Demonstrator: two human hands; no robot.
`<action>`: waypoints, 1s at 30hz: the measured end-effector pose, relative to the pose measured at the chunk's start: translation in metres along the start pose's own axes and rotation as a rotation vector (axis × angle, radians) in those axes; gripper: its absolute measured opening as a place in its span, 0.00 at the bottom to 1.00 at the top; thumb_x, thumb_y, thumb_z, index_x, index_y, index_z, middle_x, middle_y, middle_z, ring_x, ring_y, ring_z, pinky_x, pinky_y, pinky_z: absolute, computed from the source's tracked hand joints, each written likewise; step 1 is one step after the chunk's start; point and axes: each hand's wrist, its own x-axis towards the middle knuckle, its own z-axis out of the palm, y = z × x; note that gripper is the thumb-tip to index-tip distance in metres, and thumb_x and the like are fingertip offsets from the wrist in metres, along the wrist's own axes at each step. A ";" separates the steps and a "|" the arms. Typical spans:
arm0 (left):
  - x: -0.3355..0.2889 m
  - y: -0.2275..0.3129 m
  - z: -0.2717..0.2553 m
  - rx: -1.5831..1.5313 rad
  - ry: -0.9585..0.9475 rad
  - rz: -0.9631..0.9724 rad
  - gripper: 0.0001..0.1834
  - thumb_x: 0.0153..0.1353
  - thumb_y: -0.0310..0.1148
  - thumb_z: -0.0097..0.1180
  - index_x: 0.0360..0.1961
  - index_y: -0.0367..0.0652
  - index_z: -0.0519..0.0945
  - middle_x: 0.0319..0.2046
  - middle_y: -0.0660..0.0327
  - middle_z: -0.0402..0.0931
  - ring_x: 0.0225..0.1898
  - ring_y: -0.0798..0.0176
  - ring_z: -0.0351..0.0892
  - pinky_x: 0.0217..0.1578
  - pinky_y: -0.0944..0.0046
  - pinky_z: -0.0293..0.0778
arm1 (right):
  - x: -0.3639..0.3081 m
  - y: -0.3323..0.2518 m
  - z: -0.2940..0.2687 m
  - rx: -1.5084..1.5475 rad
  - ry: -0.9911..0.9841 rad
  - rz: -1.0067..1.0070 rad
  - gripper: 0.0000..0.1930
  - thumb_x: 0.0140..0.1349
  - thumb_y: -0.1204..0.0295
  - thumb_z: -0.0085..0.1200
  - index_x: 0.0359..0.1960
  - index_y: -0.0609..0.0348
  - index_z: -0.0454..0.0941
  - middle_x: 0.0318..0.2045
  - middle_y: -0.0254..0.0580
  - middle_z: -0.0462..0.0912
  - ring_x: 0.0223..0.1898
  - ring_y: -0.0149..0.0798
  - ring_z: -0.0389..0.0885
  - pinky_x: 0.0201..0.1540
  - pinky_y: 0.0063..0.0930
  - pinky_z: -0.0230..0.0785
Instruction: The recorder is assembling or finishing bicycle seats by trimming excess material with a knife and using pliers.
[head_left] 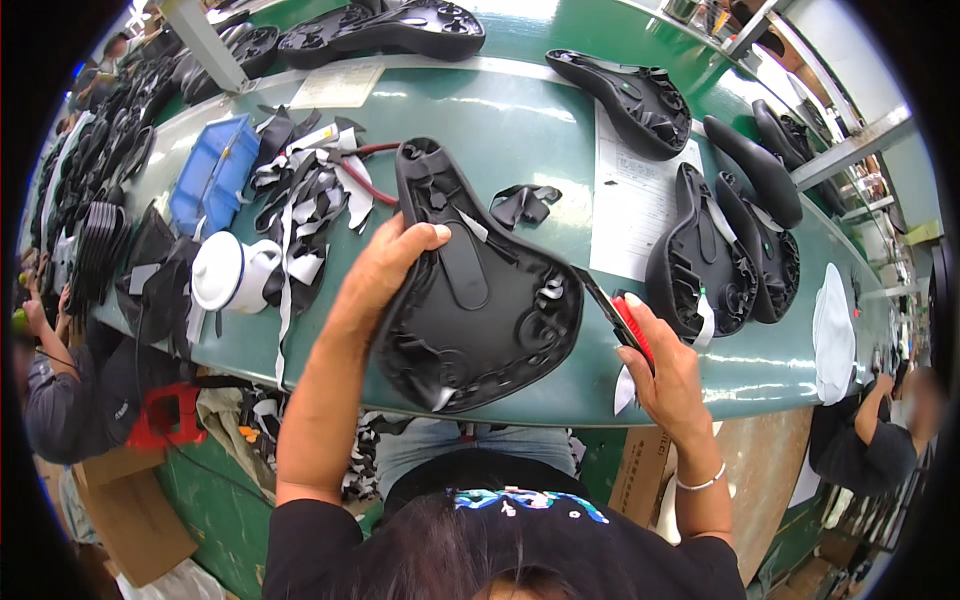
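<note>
A black bicycle saddle [420, 290] is turned underside up before me, its narrow nose pointing away. My left hand [382, 260] grips its left edge near the nose, with the thumb over the rim. In my right hand [662, 375] is a red and black utility knife [628, 322]. The knife's tip is close to the saddle's right edge; whether it touches I cannot tell. Folded black cover material lines the inside of the rim. Just beyond the saddle lies a curled black scrap [526, 205].
More saddles [705, 250] lie at the right, partly over a paper sheet [620, 225]. To the left are red-handled pincers [372, 190], a scrap pile [300, 190], a white lidded mug [228, 272] and a blue bin [215, 170]. Other people [885, 430] sit at both sides.
</note>
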 end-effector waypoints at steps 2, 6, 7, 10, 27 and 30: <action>-0.009 0.016 0.000 0.118 -0.104 0.006 0.20 0.57 0.37 0.56 0.46 0.34 0.75 0.33 0.59 0.78 0.30 0.68 0.79 0.31 0.69 0.77 | 0.007 0.004 -0.001 -0.076 -0.117 -0.172 0.33 0.55 0.75 0.63 0.65 0.52 0.68 0.34 0.43 0.80 0.30 0.42 0.79 0.32 0.31 0.73; -0.009 0.036 0.002 0.346 -0.142 -0.014 0.20 0.58 0.36 0.56 0.47 0.32 0.73 0.33 0.61 0.77 0.28 0.71 0.78 0.29 0.71 0.76 | 0.033 0.008 -0.007 -0.327 -0.259 -0.403 0.31 0.52 0.76 0.63 0.62 0.52 0.71 0.31 0.42 0.78 0.27 0.42 0.77 0.29 0.34 0.71; -0.006 0.037 0.003 0.349 -0.202 0.028 0.20 0.58 0.36 0.57 0.46 0.33 0.73 0.32 0.62 0.76 0.28 0.71 0.77 0.29 0.72 0.75 | 0.036 0.008 -0.008 -0.435 -0.335 -0.406 0.31 0.53 0.76 0.63 0.62 0.51 0.71 0.29 0.41 0.77 0.25 0.41 0.75 0.27 0.34 0.70; 0.001 0.034 0.001 0.375 -0.225 0.029 0.20 0.57 0.37 0.56 0.45 0.33 0.73 0.32 0.63 0.75 0.27 0.72 0.76 0.28 0.73 0.74 | 0.023 0.002 -0.002 -0.538 -0.420 -0.237 0.35 0.55 0.73 0.62 0.67 0.46 0.66 0.26 0.40 0.75 0.21 0.42 0.74 0.22 0.36 0.68; -0.084 -0.052 -0.024 -0.104 0.305 0.211 0.22 0.59 0.39 0.59 0.48 0.33 0.73 0.37 0.63 0.72 0.37 0.71 0.71 0.40 0.69 0.70 | 0.019 -0.028 0.059 0.227 -0.018 0.019 0.31 0.56 0.76 0.62 0.63 0.61 0.65 0.50 0.51 0.80 0.47 0.41 0.83 0.45 0.31 0.75; -0.089 -0.056 -0.026 0.118 0.572 0.418 0.24 0.58 0.39 0.61 0.50 0.34 0.72 0.40 0.61 0.71 0.41 0.68 0.71 0.46 0.64 0.68 | 0.061 -0.022 0.056 0.094 0.070 0.037 0.28 0.56 0.78 0.60 0.60 0.60 0.70 0.40 0.44 0.82 0.36 0.32 0.83 0.38 0.28 0.75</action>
